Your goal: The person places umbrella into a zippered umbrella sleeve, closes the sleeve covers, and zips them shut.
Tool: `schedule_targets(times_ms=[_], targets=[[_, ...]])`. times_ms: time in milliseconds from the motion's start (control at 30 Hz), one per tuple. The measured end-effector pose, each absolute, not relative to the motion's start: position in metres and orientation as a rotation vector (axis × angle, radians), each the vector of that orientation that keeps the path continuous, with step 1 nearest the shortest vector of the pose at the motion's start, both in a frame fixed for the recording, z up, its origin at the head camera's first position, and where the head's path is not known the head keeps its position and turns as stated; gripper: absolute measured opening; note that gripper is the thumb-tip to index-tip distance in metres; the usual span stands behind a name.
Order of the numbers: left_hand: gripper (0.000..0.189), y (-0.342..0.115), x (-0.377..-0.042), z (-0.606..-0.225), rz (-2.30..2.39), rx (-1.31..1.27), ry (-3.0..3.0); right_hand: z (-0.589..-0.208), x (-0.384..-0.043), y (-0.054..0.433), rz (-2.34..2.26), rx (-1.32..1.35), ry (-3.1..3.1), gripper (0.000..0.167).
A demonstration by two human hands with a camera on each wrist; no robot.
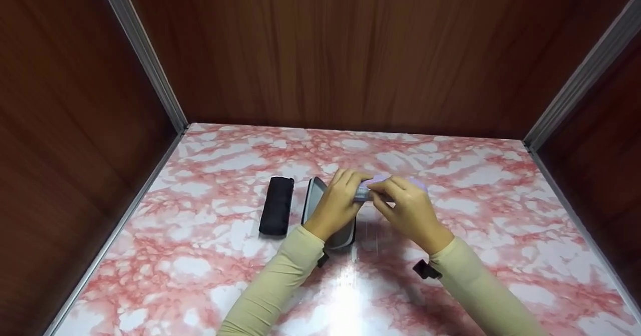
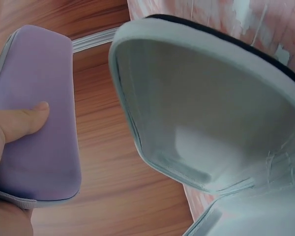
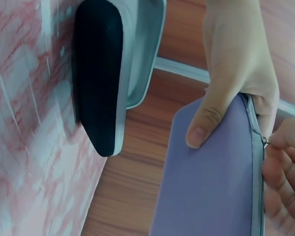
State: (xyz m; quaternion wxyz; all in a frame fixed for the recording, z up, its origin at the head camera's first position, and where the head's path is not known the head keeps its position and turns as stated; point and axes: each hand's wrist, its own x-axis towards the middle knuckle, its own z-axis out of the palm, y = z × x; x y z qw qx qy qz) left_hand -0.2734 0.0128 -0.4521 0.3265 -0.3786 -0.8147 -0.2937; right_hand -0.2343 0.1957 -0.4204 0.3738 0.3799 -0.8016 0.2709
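A light purple zip case [image 3: 211, 177] with a grey zipper edge is held up over the table. My left hand [image 1: 339, 203] grips one end of it, the thumb lying flat across its smooth face in both wrist views. At the zipper edge, my right hand [image 1: 408, 206] pinches a small zipper pull [image 3: 266, 142] between thumb and finger, near the left hand's grip. An open hard case [image 2: 201, 108], black outside with a pale grey lining, stands just below and beside the left hand. In the head view the left hand and forearm hide part of it.
To the left of the open case lies a slim black pouch [image 1: 276, 207]. Both sit on a red-and-white marbled table [image 1: 200, 266]. Brown wood-grain panels [image 1: 325, 50] with grey metal strips close off the back and sides.
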Motion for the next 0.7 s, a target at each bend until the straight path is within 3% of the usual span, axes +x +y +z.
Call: schedule_targets(times_ms=[200, 700], targets=[[0.043, 0.011, -0.273, -0.450, -0.797, -0.972, -2.134, -0.420, -0.229, 0.198, 0.678, 0.948, -2.089, 0.013], [0.039, 0.009, -0.273, -0.449, -0.795, -0.932, -2.164, -0.421, -0.227, 0.207, 0.687, 0.847, -2.085, 0.012]])
